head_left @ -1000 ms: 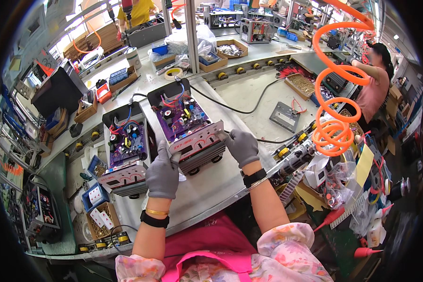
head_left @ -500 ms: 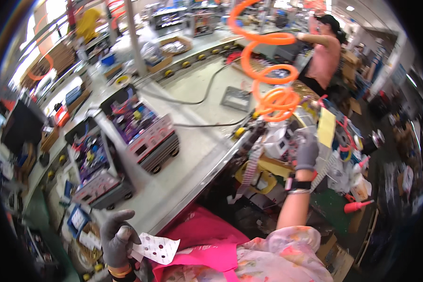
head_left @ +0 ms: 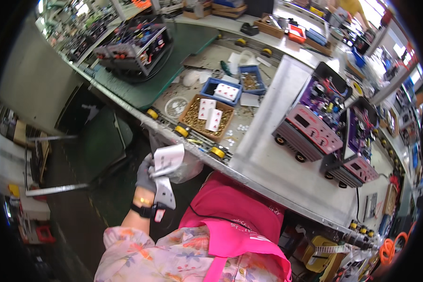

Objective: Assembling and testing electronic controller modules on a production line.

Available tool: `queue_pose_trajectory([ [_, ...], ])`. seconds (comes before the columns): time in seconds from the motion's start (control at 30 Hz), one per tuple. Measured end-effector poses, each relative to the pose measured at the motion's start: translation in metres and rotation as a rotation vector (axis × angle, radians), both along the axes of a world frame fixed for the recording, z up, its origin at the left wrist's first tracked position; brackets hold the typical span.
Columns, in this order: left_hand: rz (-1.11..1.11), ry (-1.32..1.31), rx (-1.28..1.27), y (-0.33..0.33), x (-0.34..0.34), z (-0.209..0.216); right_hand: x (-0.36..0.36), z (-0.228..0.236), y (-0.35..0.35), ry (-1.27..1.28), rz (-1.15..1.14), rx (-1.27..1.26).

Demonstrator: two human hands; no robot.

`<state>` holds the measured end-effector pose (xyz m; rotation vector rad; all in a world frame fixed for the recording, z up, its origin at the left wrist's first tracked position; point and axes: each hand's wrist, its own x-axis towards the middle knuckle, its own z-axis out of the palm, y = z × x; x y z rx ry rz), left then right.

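My left hand [head_left: 146, 173], in a grey glove, is at the left of the bench's front edge, above the dark floor. Its fingers are closed on a white label sheet [head_left: 169, 159] that curls upward. A second white piece with small dark marks [head_left: 165, 192] hangs below the fingers; whether it belongs to the same sheet I cannot tell. Behind the sheet is a clear plastic bag [head_left: 187, 170] at the bench edge. My right hand is out of view.
A cardboard box of small brass-coloured parts [head_left: 192, 117] holds white cards with red triangles [head_left: 214, 120]. Blue trays [head_left: 252, 77] stand behind it. Two open electrical units [head_left: 310, 131] sit on the right. Another unit [head_left: 135, 49] rests on a green mat. A dark chair [head_left: 98, 141] stands left.
The view has swung left. My left hand still holds the white sheet, now out beyond the bench's front edge. My right hand, earlier among the clutter at the right, has left the picture.
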<state>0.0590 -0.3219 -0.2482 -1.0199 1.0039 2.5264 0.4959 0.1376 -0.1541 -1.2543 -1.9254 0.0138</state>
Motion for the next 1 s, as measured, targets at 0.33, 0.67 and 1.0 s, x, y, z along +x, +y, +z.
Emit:
queue_pose_trajectory([
  [0.33, 0.307, -0.107, -0.152, 0.007, -0.1, -0.218, -0.141, -0.019, -0.073, -0.01, 0.466, -0.31],
  [0.67, 0.248, 0.255, -0.095, -0.007, -0.103, -0.206, -0.163, -0.025, -0.085, -0.025, 0.496, -0.387],
  [1.0, -0.304, 0.319, 0.141, -0.041, -0.086, -0.176, -0.176, -0.025, -0.09, -0.029, 0.548, -0.402],
])
